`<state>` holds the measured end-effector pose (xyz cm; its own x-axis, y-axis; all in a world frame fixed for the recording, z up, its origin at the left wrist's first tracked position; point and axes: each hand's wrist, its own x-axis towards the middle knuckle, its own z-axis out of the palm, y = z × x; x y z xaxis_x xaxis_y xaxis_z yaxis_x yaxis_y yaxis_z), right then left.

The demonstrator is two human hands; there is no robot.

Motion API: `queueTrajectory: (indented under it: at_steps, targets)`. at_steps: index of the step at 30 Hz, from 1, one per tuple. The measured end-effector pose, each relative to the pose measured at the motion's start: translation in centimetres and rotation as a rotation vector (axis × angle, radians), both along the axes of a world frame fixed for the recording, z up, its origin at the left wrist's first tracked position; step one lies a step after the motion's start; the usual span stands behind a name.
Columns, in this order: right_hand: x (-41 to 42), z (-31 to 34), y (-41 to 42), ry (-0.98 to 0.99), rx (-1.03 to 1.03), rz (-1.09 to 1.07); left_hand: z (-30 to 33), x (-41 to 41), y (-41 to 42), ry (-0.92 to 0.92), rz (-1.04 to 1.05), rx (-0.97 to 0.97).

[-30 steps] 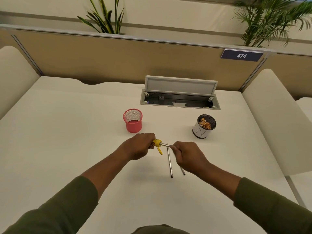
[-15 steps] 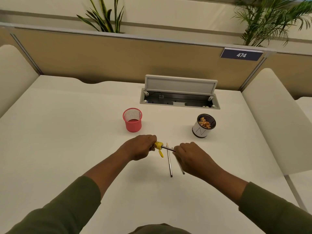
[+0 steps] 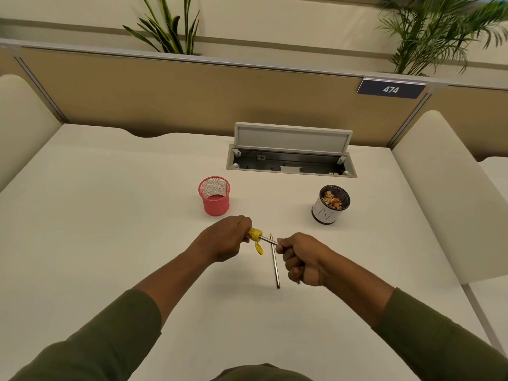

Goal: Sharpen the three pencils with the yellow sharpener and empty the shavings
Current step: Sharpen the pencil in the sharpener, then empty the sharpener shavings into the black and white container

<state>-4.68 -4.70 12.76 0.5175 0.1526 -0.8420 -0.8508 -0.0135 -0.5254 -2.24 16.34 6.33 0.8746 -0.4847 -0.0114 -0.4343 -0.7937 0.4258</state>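
My left hand (image 3: 224,239) grips the yellow sharpener (image 3: 254,234), whose small yellow lid hangs open below it. A grey pencil (image 3: 266,239) sticks into the sharpener from the right, and my right hand (image 3: 301,258) holds its shaft in a fist. A second pencil (image 3: 275,266) lies on the white desk (image 3: 110,215) between my hands, its tip pointing away from me. Just the end of a third pencil (image 3: 298,282) shows under my right hand. A black-rimmed white cup (image 3: 325,214) with shavings inside stands to the right.
A pink mesh cup (image 3: 214,196) stands behind my left hand. An open cable hatch (image 3: 291,160) sits at the back of the desk. Cream dividers flank the desk on both sides, with a tan partition and plants behind.
My right hand has rolled over on the pencil into a tighter fist, turning it in the sharpener. The left hand and sharpener stay in place.
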Motion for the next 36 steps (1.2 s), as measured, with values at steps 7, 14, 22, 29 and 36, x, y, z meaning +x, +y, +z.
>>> queueTrajectory:
  at_steps: [7,14,22,29,36]
  targets:
    - [0.1,0.4,-0.2,-0.649,-0.533,0.451,0.6,0.6,0.3,0.035,0.047,-0.028]
    - [-0.5,-0.9,-1.4,-0.875,-0.659,0.518,-0.6,0.2,0.5,0.075,0.135,-0.124]
    - [-1.8,-3.1,-2.3,-0.867,-0.522,0.360,-1.9,-0.8,0.7,0.119,0.256,-0.206]
    - [-3.2,-4.9,-2.2,-0.807,-0.467,0.303,-2.6,-1.7,1.0,0.153,0.295,-0.253]
    - [-3.6,-7.8,0.0,-0.746,-0.662,0.249,-3.2,-2.9,1.7,0.175,0.317,-0.244]
